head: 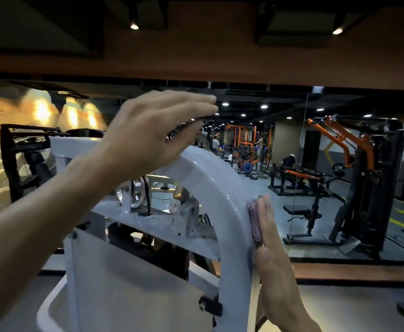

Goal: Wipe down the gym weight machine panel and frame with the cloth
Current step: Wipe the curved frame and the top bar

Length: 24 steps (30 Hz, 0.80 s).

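Observation:
A white weight machine stands right in front of me, with a curved frame (222, 188) arching from the top down the right side and a flat translucent panel (129, 283) below. My right hand (268, 255) presses a folded pinkish cloth (255, 221) flat against the outer right edge of the curved frame, fingers straight. My left hand (158, 130) is raised over the top of the arch with fingers straight and together, its heel near the frame's top. It holds nothing.
Pulleys and brackets (138, 192) sit inside the arch. A large wall mirror (316, 164) behind shows black and orange gym machines (354, 164) and distant people. A dark machine (28, 159) stands at the left. A wooden ledge (354, 271) runs below the mirror.

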### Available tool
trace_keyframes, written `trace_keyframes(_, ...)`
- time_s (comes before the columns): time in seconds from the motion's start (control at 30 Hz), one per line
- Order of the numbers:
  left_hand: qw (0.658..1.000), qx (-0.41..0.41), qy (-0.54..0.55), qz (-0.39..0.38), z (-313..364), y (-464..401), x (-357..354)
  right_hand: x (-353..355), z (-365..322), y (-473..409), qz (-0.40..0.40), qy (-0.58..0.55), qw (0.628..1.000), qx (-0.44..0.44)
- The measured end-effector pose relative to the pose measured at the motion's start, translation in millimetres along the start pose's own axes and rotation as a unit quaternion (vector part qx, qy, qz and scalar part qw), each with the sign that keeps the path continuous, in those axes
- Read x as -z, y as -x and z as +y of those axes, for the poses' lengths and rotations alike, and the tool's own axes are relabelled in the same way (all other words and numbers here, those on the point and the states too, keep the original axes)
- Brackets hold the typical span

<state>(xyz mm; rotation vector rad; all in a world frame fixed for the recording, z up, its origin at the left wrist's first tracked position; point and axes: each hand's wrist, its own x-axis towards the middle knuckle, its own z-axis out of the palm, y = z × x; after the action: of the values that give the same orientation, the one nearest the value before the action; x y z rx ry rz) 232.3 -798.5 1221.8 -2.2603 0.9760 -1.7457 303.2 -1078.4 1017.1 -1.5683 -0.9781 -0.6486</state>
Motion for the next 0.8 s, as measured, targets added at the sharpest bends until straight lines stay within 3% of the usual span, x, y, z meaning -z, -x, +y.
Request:
trace_keyframes(0.1, 0.987, -0.097, -0.051, -0.115, -9.4, 7.1, -7.6, -48.1, -36.2, -29.0, -0.034, 0.065, 0.997, 0.032)
trace_keyframes(0.17, 0.985, -0.105, -0.056, -0.124, -20.2, 16.2, -7.1, -46.9, -36.3, -38.1, -0.046, 0.090, 0.994, 0.047)
trace_keyframes(0.27, 0.999, 0.022, -0.001, -0.037, -26.5, 22.9, -4.4, -47.8, -32.8, -32.7, -0.042, 0.075, 0.994, 0.063)
trace_keyframes(0.4, 0.982, 0.159, 0.043, 0.086, -23.4, 8.6, -13.4, -53.0, -13.5, -13.0, -0.008, 0.050, 0.997, 0.057)
trace_keyframes(0.8, 0.962, 0.251, 0.075, 0.080, -4.8, 0.1, -70.3, -44.9, -25.8, -73.2, -0.077, 0.140, 0.985, 0.070)
